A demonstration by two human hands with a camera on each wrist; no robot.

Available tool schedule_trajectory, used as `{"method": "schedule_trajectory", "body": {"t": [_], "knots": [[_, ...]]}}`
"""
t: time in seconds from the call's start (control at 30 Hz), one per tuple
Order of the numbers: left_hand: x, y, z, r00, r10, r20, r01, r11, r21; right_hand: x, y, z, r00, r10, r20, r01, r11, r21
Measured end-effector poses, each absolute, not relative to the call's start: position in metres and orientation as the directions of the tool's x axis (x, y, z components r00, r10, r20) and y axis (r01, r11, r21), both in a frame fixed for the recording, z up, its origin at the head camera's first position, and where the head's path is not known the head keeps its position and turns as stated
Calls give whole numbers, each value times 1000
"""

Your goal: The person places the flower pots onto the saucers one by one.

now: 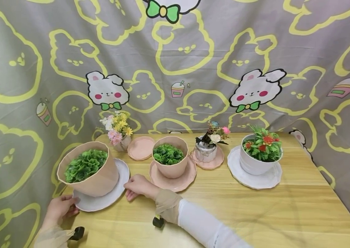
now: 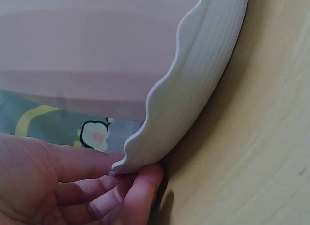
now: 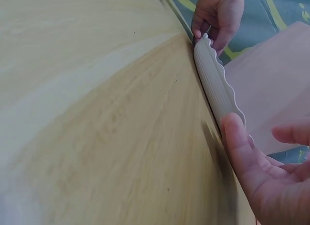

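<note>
A white scalloped saucer (image 1: 95, 205) stands at the table's left under a large pale pink pot (image 1: 106, 175) of green foliage. The pot leans toward the left. My left hand (image 1: 58, 209) pinches the saucer's near-left rim, thumb over the edge and fingers beneath, as the left wrist view shows. At the opposite side of the rim is my right hand (image 1: 142, 187). One of its fingers (image 3: 236, 133) lies along the saucer's outer wall, while another digit stands apart above the rim.
Right of my hand, a smaller pink pot (image 1: 171, 168) sits on a pink saucer (image 1: 175, 186). Behind are an unoccupied pink saucer (image 1: 140, 148) and a flower vase (image 1: 122, 143). Farther right stand a small flower pot (image 1: 205, 153) and a white pot (image 1: 255, 165) on a white saucer (image 1: 255, 182).
</note>
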State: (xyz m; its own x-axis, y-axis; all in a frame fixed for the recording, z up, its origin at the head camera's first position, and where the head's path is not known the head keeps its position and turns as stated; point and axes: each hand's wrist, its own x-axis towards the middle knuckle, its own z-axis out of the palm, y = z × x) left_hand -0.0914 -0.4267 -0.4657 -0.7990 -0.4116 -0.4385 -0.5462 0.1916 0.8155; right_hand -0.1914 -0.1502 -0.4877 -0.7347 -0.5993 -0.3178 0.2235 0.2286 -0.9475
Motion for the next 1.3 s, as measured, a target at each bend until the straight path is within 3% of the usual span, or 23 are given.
{"method": "schedule_trajectory", "body": {"t": [0.53, 1.0, 1.17, 1.3], "knots": [[-95, -433, -463, -783, -491, -382, -523, 186, 832, -199, -177, -491, -749, -579, -321, 333, 89, -939], [-97, -430, -455, -781, -529, -332, -503, 218, 836, -203, -184, -488, -693, -643, -326, 438, -16, -899], [-97, -428, -454, -782, -545, -302, -497, 254, 830, -201, -184, -487, -679, -661, -321, 443, -20, -896], [-93, -424, -454, -779, -565, -272, -504, 306, 808, -199, -180, -485, -704, -640, -308, 399, 1, -917]]}}
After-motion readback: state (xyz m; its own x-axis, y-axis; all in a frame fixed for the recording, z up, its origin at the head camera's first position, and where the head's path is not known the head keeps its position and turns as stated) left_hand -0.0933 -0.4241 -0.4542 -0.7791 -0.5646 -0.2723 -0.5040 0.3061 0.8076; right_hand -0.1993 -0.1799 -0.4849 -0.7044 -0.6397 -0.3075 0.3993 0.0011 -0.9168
